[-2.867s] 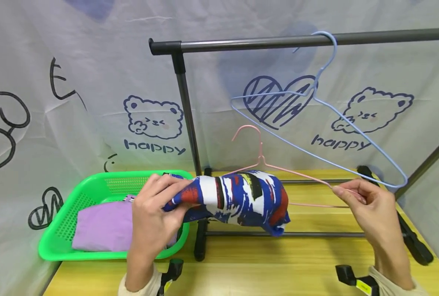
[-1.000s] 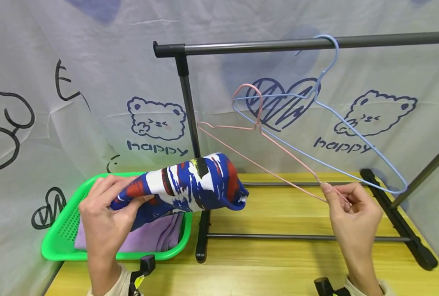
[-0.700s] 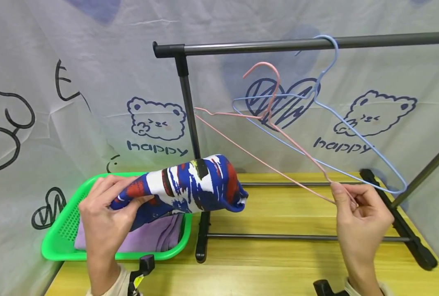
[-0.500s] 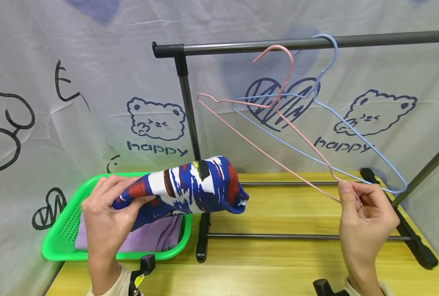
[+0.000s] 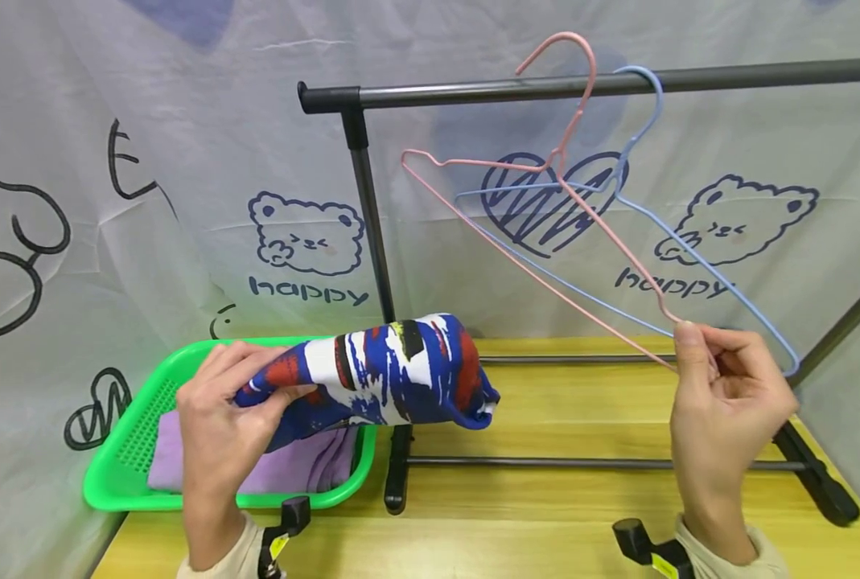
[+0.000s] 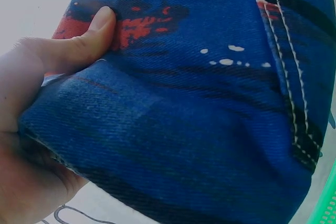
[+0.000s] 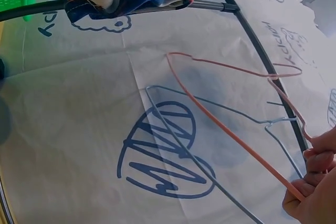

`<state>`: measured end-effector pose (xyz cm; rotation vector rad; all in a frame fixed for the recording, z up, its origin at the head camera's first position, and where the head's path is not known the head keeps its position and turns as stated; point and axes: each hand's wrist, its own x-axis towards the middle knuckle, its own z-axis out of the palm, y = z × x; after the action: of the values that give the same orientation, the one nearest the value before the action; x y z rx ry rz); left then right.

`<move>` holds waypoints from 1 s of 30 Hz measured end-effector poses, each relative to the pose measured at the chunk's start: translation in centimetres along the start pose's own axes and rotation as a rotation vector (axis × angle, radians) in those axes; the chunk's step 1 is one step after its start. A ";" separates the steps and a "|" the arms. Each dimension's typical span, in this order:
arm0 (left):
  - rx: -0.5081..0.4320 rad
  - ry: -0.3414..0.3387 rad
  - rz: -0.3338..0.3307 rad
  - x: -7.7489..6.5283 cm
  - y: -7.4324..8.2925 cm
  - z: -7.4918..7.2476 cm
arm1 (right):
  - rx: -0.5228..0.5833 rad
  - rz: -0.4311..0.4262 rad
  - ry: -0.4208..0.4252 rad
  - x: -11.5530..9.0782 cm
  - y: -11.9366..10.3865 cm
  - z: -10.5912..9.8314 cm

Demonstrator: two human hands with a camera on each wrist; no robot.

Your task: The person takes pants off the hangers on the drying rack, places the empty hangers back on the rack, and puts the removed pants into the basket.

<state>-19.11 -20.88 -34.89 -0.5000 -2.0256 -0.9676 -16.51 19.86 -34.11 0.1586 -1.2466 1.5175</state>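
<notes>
In my left hand [image 5: 230, 410] I hold a bundled garment [image 5: 379, 370] with a blue, white and red print; the left wrist view shows denim-like cloth [image 6: 173, 103] with double stitching, the thumb on top and fingers partly hidden beneath. My right hand [image 5: 726, 402] pinches the right corner of a pink wire hanger [image 5: 611, 233], raised and tilted. Its hook overlaps the rack's top bar [image 5: 458, 92] in the head view; I cannot tell whether they touch. Just behind it, a light-blue hanger [image 5: 705, 265] hangs from the same bar.
A green basket [image 5: 104, 474] with folded purple cloth [image 5: 299, 466] stands at the left, partly behind my left hand. The dark rack's left post [image 5: 368, 217] and lower rail [image 5: 531, 462] stand on the wooden table [image 5: 502, 531]. A printed white curtain [image 5: 205, 161] hangs behind.
The pink hanger has risen from below the bar to the bar's height, shifting right with my right hand. My left hand first moved left with the garment, then slightly right.
</notes>
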 end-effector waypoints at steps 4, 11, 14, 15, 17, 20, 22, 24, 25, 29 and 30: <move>-0.008 0.003 0.019 0.0 0.0 0.3 | -0.013 0.012 -0.040 -0.1 0.4 0.6; -0.029 -0.015 0.020 0.0 0.2 0.7 | 0.050 0.059 -0.041 -0.8 0.9 1.2; -0.043 -0.024 0.024 -0.1 0.2 0.9 | 0.051 0.068 -0.033 -1.0 0.8 1.2; -0.048 -0.029 0.023 -0.1 0.3 1.0 | 0.043 0.070 -0.034 -1.0 0.8 1.2; -0.059 -0.038 0.023 -0.1 0.3 1.1 | 0.013 0.071 -0.040 -1.2 0.8 1.1; -0.072 -0.049 0.020 -0.1 0.4 1.4 | -0.065 0.057 -0.063 -1.4 0.9 0.8; -0.085 -0.058 0.013 -0.2 0.5 1.7 | -0.093 0.049 -0.076 -1.5 0.9 0.6; -0.096 -0.065 0.011 -0.2 0.6 2.0 | -0.140 0.036 -0.091 -1.5 0.9 0.4; -0.102 -0.072 0.009 -0.2 0.6 2.2 | -0.145 0.035 -0.096 -1.5 0.9 0.2; -0.126 -0.088 0.010 -0.1 0.6 2.9 | -0.208 0.023 -0.126 -1.5 0.6 -0.2; -0.131 -0.093 0.008 -0.1 0.6 3.0 | -0.208 0.021 -0.128 -1.5 0.5 -0.2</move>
<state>-20.14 -18.16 -35.80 -0.6331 -2.0497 -1.0948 -16.24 19.15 -35.52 0.1073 -1.5038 1.4023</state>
